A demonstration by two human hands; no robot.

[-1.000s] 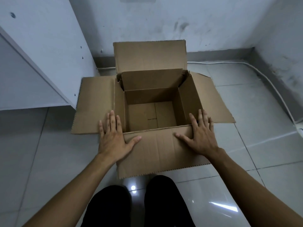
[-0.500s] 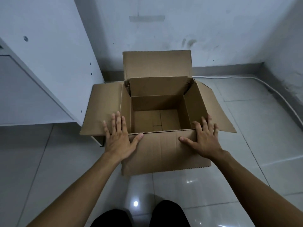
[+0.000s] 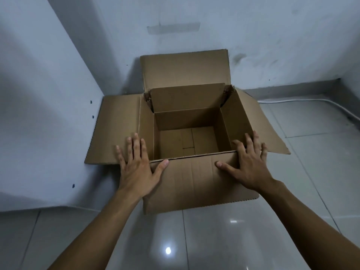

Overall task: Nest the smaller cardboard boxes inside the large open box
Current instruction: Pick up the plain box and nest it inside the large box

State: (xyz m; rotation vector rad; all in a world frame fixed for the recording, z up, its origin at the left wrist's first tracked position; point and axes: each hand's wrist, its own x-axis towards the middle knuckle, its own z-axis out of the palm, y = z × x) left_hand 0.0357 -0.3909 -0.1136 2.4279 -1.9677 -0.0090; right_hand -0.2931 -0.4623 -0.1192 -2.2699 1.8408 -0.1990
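A large brown cardboard box (image 3: 196, 184) stands open on the tiled floor with all its flaps spread outward. Inside it I see a second set of cardboard walls (image 3: 187, 121) with its own flap upright at the back, apparently a smaller open box sitting in the large one; its bottom is bare. My left hand (image 3: 136, 168) lies flat on the near left corner, thumb on the front flap. My right hand (image 3: 247, 164) lies flat on the near right corner, fingers spread. Neither hand grips anything.
A white cabinet side (image 3: 48, 114) rises at the left, and the box's left flap reaches it. A grey wall (image 3: 253, 26) stands just behind the box. A white cable (image 3: 311, 101) runs along the floor at the back right. Glossy tiles (image 3: 214, 240) lie in front.
The box has slid away from me toward the back wall and the cabinet, with both hands staying flat on its near corners. My knees have dropped out of view.
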